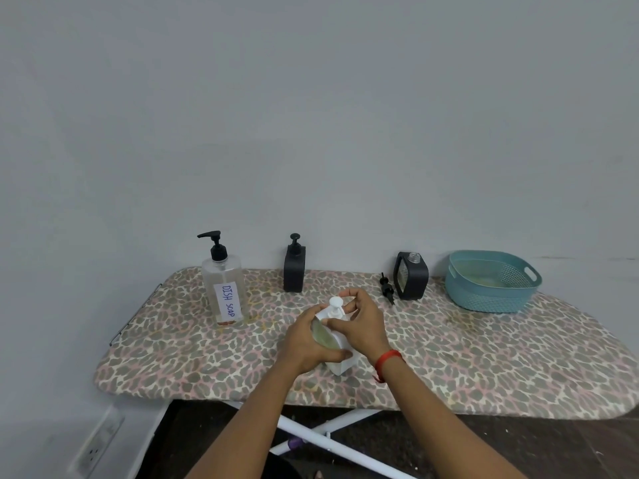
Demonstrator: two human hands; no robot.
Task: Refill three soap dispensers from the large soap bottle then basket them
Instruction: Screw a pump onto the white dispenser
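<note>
My left hand [306, 344] and right hand [359, 323] clasp white dispenser [337, 354] at frame centre; large soap bottle [226, 292] left, black dispenser [294, 273] behind, teal basket [491, 281] far right.

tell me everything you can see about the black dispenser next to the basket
The black dispenser is a boxy, dark, plastic-looking bottle with a clear side window. It stands tilted on the patterned board, left of the teal basket, apart from it. Its neck is open: its black pump is out, beside its left side. Neither hand touches it. Its fill level is unclear.

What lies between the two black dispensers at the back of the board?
Head view: only bare patterned board lies between the capped dispenser and the open one.
</note>
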